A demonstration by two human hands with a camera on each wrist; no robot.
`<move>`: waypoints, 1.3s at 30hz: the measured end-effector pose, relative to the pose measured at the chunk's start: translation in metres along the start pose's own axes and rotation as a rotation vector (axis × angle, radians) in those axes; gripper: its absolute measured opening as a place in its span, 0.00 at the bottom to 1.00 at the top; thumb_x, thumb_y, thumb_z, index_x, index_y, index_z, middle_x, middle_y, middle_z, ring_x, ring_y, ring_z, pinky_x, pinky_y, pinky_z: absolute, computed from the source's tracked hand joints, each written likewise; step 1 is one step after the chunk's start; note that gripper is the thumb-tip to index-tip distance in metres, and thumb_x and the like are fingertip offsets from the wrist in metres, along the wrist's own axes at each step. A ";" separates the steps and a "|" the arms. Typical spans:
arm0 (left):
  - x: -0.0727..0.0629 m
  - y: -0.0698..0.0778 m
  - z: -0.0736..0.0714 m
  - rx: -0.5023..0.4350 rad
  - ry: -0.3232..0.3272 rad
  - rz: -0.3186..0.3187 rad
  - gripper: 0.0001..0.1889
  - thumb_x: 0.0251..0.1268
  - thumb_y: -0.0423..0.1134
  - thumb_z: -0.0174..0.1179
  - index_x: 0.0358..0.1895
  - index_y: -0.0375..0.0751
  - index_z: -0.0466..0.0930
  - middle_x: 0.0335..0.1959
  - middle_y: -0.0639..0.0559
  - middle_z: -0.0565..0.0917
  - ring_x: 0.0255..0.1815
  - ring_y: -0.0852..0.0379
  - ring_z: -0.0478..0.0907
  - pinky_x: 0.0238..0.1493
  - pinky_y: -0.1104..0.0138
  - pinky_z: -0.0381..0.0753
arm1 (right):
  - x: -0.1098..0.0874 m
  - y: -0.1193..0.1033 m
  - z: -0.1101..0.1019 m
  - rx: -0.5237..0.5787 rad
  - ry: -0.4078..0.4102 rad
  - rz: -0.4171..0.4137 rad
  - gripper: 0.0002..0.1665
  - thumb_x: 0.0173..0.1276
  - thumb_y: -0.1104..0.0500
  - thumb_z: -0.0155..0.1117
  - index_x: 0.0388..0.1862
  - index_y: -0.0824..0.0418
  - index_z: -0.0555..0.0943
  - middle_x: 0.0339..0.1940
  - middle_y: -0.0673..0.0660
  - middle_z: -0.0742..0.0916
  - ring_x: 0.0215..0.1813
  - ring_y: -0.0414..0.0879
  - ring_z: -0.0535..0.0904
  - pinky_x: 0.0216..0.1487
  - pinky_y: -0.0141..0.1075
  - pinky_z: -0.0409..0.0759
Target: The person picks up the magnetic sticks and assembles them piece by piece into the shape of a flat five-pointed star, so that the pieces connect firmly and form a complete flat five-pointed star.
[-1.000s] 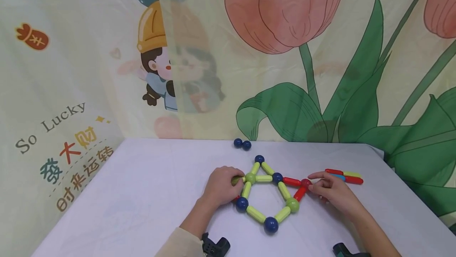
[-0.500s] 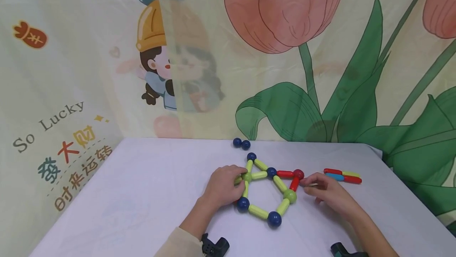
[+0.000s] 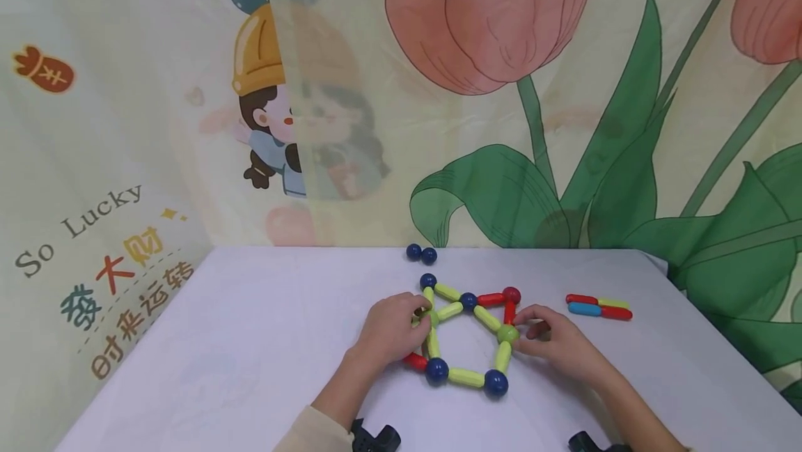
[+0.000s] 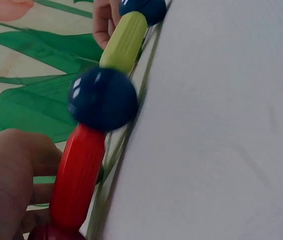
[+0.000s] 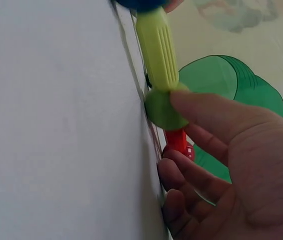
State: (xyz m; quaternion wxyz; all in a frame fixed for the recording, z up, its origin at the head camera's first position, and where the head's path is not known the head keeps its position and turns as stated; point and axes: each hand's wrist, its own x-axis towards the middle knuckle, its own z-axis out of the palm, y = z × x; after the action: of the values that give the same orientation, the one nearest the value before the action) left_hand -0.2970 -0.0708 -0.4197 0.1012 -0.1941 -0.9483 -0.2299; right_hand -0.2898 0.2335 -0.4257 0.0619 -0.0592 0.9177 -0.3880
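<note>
A frame of magnetic rods and balls lies on the table, with lime rods [image 3: 466, 377], dark blue balls [image 3: 496, 383] and a green ball [image 3: 507, 333] at its right corner. My left hand [image 3: 393, 326] grips its left side, covering part of another green ball. A red rod [image 4: 79, 175] runs beside that hand in the left wrist view, ending at a blue ball [image 4: 103, 99]. My right hand [image 3: 560, 342] pinches the right corner: the thumb lies on the green ball [image 5: 164, 110], with the fingers near a red rod [image 5: 175, 140] and red ball [image 5: 187, 151].
Two loose blue balls [image 3: 421, 254] sit at the table's back edge. To the right lie several loose rods [image 3: 599, 307] in red, blue and lime. Behind the white table [image 3: 250, 354] hangs a printed cloth [image 3: 351, 222].
The frame has turned, its red-ball corner shifting left and away and its front edge swinging round. My right hand has moved left and nearer, from the red ball to the green ball.
</note>
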 end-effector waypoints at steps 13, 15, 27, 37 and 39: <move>-0.002 0.011 -0.011 -0.118 -0.194 -0.003 0.08 0.69 0.45 0.62 0.40 0.50 0.90 0.22 0.63 0.78 0.28 0.62 0.73 0.32 0.71 0.73 | 0.000 -0.002 0.005 0.030 0.087 0.025 0.23 0.71 0.61 0.67 0.64 0.61 0.78 0.45 0.56 0.85 0.42 0.47 0.79 0.36 0.33 0.83; -0.002 0.013 -0.012 -0.130 -0.204 0.000 0.08 0.68 0.44 0.62 0.38 0.50 0.90 0.21 0.63 0.78 0.27 0.62 0.73 0.31 0.71 0.73 | 0.000 -0.003 0.004 0.059 0.079 0.028 0.23 0.72 0.59 0.68 0.63 0.61 0.79 0.49 0.58 0.86 0.44 0.47 0.80 0.36 0.34 0.83; -0.003 0.010 -0.003 0.008 0.008 0.122 0.14 0.67 0.45 0.61 0.51 0.50 0.89 0.45 0.56 0.88 0.52 0.55 0.79 0.56 0.60 0.80 | -0.002 -0.006 0.005 0.084 -0.016 0.022 0.22 0.70 0.55 0.70 0.61 0.56 0.81 0.62 0.57 0.84 0.51 0.47 0.82 0.49 0.41 0.86; -0.004 0.000 0.009 0.014 -0.066 0.090 0.28 0.68 0.52 0.55 0.70 0.48 0.78 0.67 0.52 0.82 0.72 0.50 0.74 0.76 0.41 0.65 | -0.004 -0.006 0.004 0.075 -0.088 -0.036 0.24 0.70 0.53 0.71 0.63 0.54 0.81 0.63 0.56 0.84 0.51 0.47 0.81 0.47 0.37 0.82; -0.003 0.000 0.010 0.014 -0.071 0.089 0.28 0.69 0.52 0.54 0.70 0.49 0.78 0.67 0.53 0.82 0.72 0.51 0.75 0.76 0.40 0.64 | -0.005 -0.006 0.001 0.097 -0.070 -0.015 0.23 0.71 0.53 0.70 0.63 0.55 0.81 0.63 0.57 0.84 0.51 0.48 0.82 0.45 0.37 0.83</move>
State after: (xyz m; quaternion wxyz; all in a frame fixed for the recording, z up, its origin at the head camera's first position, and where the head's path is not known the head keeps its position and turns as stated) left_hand -0.2953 -0.0671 -0.4297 0.0791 -0.2432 -0.9434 -0.2114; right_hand -0.2847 0.2293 -0.4222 0.0939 -0.0765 0.8945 -0.4303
